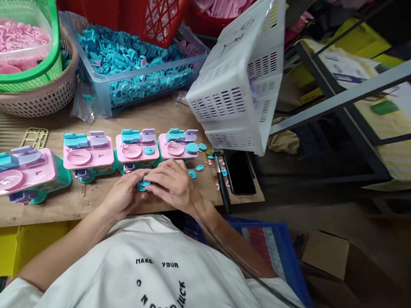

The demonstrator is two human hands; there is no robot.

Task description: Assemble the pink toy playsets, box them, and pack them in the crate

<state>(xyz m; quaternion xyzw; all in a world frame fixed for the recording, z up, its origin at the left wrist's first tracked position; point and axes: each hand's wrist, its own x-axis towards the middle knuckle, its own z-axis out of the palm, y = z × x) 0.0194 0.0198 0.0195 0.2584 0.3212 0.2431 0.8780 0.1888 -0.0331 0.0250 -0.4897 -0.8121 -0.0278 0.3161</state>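
Close to the table's front edge, my left hand (125, 193) and my right hand (171, 183) meet, both closed on a small round blue plastic disc (143, 184). Fingers cover part of the disc. Just beyond my hands stands a row of pink-topped toy sink units: one at the far left (44, 167), another (102, 154), a third (138, 153) and one at the right (167, 139). Each carries blue and lilac parts and a round pink basin. A blue disc (149, 151) lies on the third unit, and another (191, 148) on the right one.
Loose blue discs (199, 168), a black-handled tool (223, 185) and a phone (240, 172) lie at the right. Behind are a clear bin (115, 78) of blue parts, a green basket (55, 42), a red basket (121, 14) and a tilted white basket (219, 96).
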